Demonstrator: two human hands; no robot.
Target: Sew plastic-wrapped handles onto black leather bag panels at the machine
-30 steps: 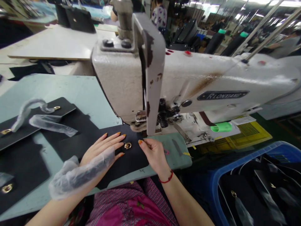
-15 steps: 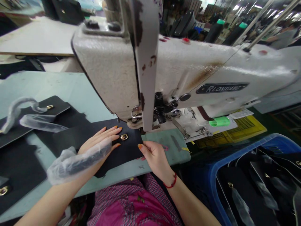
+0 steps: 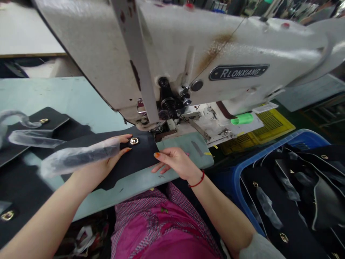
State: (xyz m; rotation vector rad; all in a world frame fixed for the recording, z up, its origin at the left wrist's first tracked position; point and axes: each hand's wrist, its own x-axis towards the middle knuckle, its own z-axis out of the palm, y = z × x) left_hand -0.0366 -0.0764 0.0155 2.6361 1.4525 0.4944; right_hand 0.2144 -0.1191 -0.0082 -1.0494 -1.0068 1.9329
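Note:
A black leather-like panel [image 3: 144, 153] lies on the pale green worktop, its far edge by the presser foot [image 3: 159, 128] of the sewing machine. My left hand [image 3: 109, 163] rests on the panel, with thumb and fingertip stretched out beside a gold turn-lock clasp [image 3: 134, 141]. A plastic-wrapped strap [image 3: 81, 157] lies across the back of this hand and hides several fingers. At the panel's right edge is my right hand [image 3: 176, 162], its thumb reaching over the edge and its other fingers lower, apart from the thumb. I see nothing held in it.
The white sewing machine [image 3: 231, 46] spans the top. More black panels [image 3: 18, 183] with clasps and wrapped straps lie at left. At right stands a blue basket [image 3: 238, 176] full of black pieces, with a yellow crate [image 3: 277, 124] behind it. The worktop's front edge [image 3: 105, 207] borders my lap.
The view has shifted closer and lower. My left fingers have drawn together from a flat spread to beside the clasp. My right hand's lower fingers have loosened away from the thumb.

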